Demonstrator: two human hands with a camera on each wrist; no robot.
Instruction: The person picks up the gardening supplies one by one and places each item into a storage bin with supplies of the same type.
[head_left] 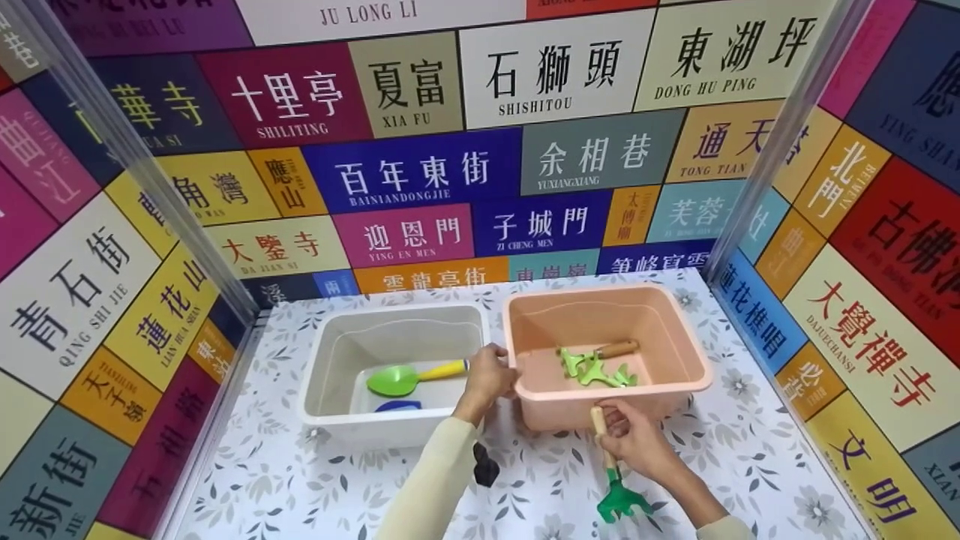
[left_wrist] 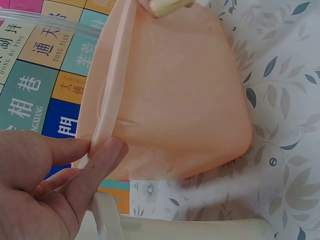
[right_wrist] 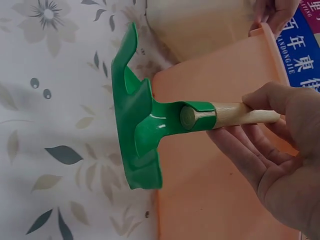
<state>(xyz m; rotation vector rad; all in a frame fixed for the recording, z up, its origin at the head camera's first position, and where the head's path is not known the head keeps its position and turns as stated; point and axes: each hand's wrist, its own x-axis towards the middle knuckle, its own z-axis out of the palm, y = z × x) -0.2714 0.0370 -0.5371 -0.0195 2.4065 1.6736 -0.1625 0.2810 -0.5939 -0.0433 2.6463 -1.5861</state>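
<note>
My left hand (head_left: 491, 379) pinches the rim of the peach plastic bin (left_wrist: 185, 95) at its left corner, thumb and fingers on either side of the lip. In front of that bin, my right hand (head_left: 637, 439) holds a small green hand rake (right_wrist: 140, 120) by its pale wooden handle (right_wrist: 240, 115), the tines hanging downward. Inside the peach bin lie light green rakes (head_left: 596, 369), one with a brown wooden handle (head_left: 616, 348). The white bin (head_left: 322, 420) beside it holds a green trowel (head_left: 394, 380) with a yellow handle and a blue piece (head_left: 397, 406), partly hidden by the front wall.
Both bins stand side by side on a table with a floral cloth (head_left: 360, 495). A small black object (head_left: 486, 465) shows near the left wrist. Walls covered with coloured sign panels (head_left: 555, 67) enclose the table at the back and both sides.
</note>
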